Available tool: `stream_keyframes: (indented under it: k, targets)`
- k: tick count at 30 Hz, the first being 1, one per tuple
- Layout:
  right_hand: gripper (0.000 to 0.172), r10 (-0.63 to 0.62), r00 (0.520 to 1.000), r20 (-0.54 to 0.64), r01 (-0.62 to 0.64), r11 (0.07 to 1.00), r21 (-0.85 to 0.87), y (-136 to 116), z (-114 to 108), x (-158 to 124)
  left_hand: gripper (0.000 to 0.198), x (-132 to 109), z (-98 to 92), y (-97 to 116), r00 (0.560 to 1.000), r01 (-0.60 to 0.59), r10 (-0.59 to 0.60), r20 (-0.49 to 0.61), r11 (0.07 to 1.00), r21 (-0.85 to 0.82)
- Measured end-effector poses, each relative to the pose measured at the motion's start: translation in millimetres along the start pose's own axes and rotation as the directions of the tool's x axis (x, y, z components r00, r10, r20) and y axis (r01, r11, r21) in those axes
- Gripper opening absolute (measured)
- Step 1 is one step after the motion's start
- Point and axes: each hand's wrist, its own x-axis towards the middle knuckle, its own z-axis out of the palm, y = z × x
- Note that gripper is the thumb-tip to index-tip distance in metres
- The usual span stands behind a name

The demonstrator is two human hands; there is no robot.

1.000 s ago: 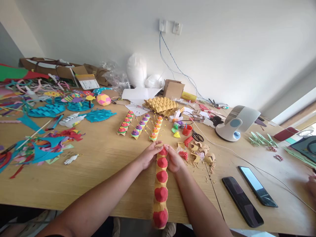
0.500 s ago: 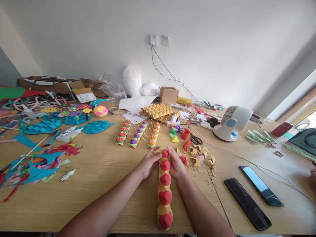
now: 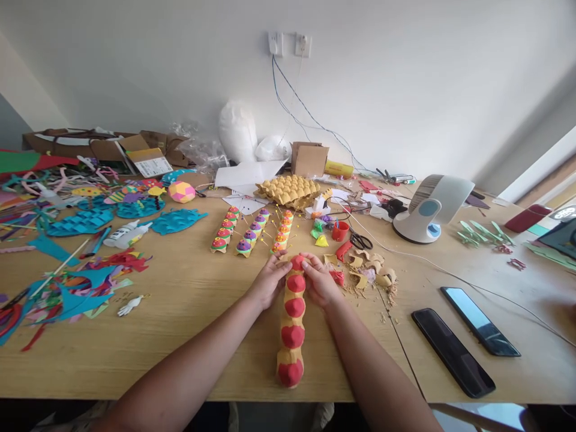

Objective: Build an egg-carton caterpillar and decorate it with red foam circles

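A long strip of egg carton with red-painted bumps [image 3: 291, 324] lies on the wooden table [image 3: 189, 312], running from the front edge away from me. My left hand [image 3: 267, 282] and my right hand [image 3: 318, 279] press against the two sides of its far end, fingers curled around the last red bump. Just beyond my hands stand three finished painted carton strips with pins [image 3: 252, 231].
Red and brown carton scraps [image 3: 364, 273], scissors [image 3: 360, 241] and a red cup [image 3: 339, 230] lie right of my hands. Two dark phones [image 3: 463, 345] lie at right, a white fan [image 3: 429, 210] behind them. Blue and coloured paper cut-outs [image 3: 76, 264] cover the left. A stack of egg trays [image 3: 288, 191] sits at the back.
The view has shifted slightly, so the strip and my hands sit a little higher in the picture. My hands stay clasped on the strip's far end.
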Motion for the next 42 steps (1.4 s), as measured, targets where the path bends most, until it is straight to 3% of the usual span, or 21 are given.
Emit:
stream_keyframes:
  k: [6, 14, 19, 26, 34, 42]
  targets:
    - [0.04, -0.09, 0.995, -0.036, 0.085, 0.99, -0.116, 3.7, 1.2, 3.4, 0.053, 2.0, -1.6, 1.1, 0.994, -0.107, 0.102, 0.037, 0.978, 0.178]
    - [0.046, -0.1, 0.994, 0.038, 0.107, 0.922, -0.371, -7.5, -2.4, 4.5, 0.048, 7.7, -5.8, 0.1, 0.98, -0.187, 0.197, 0.008, 0.916, 0.355]
    - [0.049, -0.097, 0.994, 0.044, 0.106, 0.889, -0.446, -14.4, -3.5, 3.7, 0.046, 6.8, -4.1, 0.9, 0.984, -0.172, 0.178, 0.015, 0.921, 0.35]
    - [0.042, -0.194, 0.979, 0.058, 0.19, 0.778, -0.599, -11.7, -7.2, 5.2, 0.047, 4.3, -2.2, 1.4, 0.992, -0.114, 0.127, -0.017, 0.935, 0.335]
    - [0.045, -0.18, 0.984, 0.013, 0.157, 0.814, -0.559, -10.0, -14.8, 10.4, 0.051, 5.8, -1.8, -1.6, 0.989, -0.141, 0.145, 0.009, 0.95, 0.278]
    - [0.047, -0.099, 0.994, 0.039, 0.106, 0.86, -0.5, -10.5, -18.7, 9.8, 0.054, 11.5, -8.0, -4.7, 0.99, -0.136, 0.138, 0.021, 0.927, 0.35]
